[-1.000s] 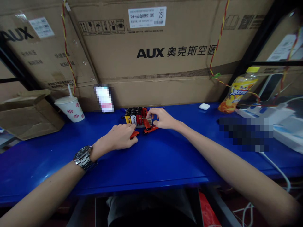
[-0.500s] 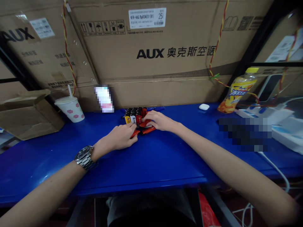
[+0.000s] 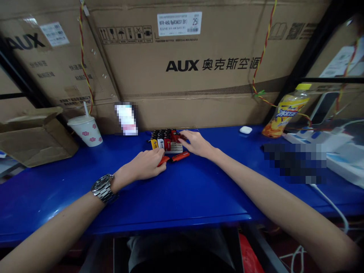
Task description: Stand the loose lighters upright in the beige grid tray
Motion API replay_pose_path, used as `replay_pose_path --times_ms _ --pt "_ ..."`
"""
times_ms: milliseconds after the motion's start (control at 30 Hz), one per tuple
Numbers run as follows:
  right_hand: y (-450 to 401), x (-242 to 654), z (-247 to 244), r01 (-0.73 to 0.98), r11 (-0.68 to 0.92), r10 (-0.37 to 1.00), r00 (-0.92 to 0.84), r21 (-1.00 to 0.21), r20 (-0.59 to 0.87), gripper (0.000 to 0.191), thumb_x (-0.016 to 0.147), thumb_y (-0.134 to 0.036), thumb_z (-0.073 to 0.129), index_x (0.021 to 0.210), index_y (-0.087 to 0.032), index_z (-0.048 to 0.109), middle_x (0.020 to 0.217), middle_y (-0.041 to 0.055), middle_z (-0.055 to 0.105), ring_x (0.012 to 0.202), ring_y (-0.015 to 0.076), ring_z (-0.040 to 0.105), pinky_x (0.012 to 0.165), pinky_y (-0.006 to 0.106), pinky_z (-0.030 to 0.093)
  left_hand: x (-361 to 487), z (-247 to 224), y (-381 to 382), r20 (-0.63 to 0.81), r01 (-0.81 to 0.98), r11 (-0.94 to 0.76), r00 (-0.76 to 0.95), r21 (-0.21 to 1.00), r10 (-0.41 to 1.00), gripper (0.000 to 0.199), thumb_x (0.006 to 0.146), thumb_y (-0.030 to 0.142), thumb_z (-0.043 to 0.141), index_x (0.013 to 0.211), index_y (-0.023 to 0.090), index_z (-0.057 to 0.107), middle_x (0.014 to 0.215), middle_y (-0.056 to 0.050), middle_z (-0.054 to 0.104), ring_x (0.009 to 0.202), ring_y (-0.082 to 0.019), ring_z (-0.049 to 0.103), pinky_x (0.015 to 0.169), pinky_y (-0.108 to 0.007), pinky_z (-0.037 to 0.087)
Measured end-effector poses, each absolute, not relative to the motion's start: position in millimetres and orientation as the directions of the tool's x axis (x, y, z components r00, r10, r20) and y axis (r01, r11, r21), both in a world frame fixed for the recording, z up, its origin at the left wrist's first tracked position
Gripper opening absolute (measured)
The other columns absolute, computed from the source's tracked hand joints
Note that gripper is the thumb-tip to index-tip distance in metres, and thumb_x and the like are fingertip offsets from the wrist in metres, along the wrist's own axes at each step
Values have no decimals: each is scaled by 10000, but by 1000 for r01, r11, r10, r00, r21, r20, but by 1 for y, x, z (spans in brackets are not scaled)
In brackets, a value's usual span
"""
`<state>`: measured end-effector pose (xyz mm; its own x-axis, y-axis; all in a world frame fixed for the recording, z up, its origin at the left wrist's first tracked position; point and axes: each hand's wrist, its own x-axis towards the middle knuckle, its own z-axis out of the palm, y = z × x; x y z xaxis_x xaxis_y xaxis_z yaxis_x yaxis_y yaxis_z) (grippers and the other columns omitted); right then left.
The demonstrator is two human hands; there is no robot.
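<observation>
We see dim light, glare on the blue tabletop (image 3: pixel 182 197), deep shadow beneath it, a pixelated phone (image 3: pixel 126 118) and blurred, stretched edges.

I see yellow, white and red lighters (image 3: pixel 160 143) upright in a pale tray (image 3: pixel 178 148); nearer, a loose orange lighter (image 3: pixel 181 156) lies flat, and a second orange lighter (image 3: pixel 163 161) pokes from my left grip (image 3: pixel 160 157).

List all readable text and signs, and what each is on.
"AUX 奥克斯空调": large carton
Up-arrows, glass, umbrella signs: same carton
"KFR-46G/BpR3AES1(B1)": white label on that carton
"25": same label
"AUX": left cardboard panel
"冰红茶", apparently: bottle
Too small or blurred: lighters, other carton print
Pixelated: phone screen
</observation>
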<state>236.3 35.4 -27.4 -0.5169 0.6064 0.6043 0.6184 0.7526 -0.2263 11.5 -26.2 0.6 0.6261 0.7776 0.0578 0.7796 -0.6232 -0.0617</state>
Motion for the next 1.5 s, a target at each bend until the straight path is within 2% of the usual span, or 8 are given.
replay_pose_path --times_ms 167,400,600,700,800,967,1167,1500 --pt "39 227 -36 467 707 698 -343 -531 628 224 883 -273 502 992 -151 655 897 63 696 777 177 640 718 308 490 13 3 -28 67 792 -608 611 -60 789 276 884 350 362 1015 134 472 927 -184 657 771 -308 658 624 -383 468" --pt "37 221 -30 607 600 782 -309 -521 541 243 874 -261 495 881 -169 719 769 29 712 692 172 628 678 295 466 14 3 -28 62 776 -628 630 -57 774 313 917 373 317 1063 124 439 907 -173 659 764 -299 655 619 -372 471" --pt "38 222 -33 529 577 799 -208 -622 564 245 870 -198 457 1002 -163 660 828 64 721 714 188 664 685 310 485 11 0 -25 83 765 -644 643 -24 761 291 926 377 341 1066 138 431 959 -164 649 801 -273 649 660 -360 484" --pt "32 226 -27 578 604 766 -233 -549 599 177 851 -205 489 933 -156 638 686 28 679 576 147 598 611 277 440 9 -2 -22 115 738 -675 670 1 733 279 929 357 365 1091 140 434 1000 -154 633 860 -263 636 718 -362 488" --pt "20 232 -15 554 681 727 -435 -478 532 137 837 -257 539 845 -150 624 651 10 646 551 121 549 575 253 400 8 -4 -21 171 712 -702 690 17 704 260 932 336 379 1079 140 466 1022 -145 611 917 -261 610 773 -377 481" --pt "5 237 -5 497 822 568 -752 -278 334 161 795 -293 627 863 -154 673 853 69 658 805 191 583 754 325 433 9 -6 -18 276 718 -695 662 32 697 200 933 321 380 931 148 480 958 -136 582 841 -247 581 724 -372 464" --pt "3 230 -11 510 841 541 -791 -180 287 206 834 -332 613 933 -153 635 1038 134 567 978 249 505 846 394 417 11 -10 -15 314 708 -657 581 260 751 114 926 283 374 973 180 391 685 -26 542 599 -190 545 551 -292 363" --pt "12 235 -19 507 632 774 -454 -586 441 264 880 -414 519 963 -211 370 723 -33 525 578 108 423 562 257 333 15 -9 -17 295 638 -511 420 577 858 181 930 351 392 1021 195 380 648 10 588 513 -141 549 528 -267 391"
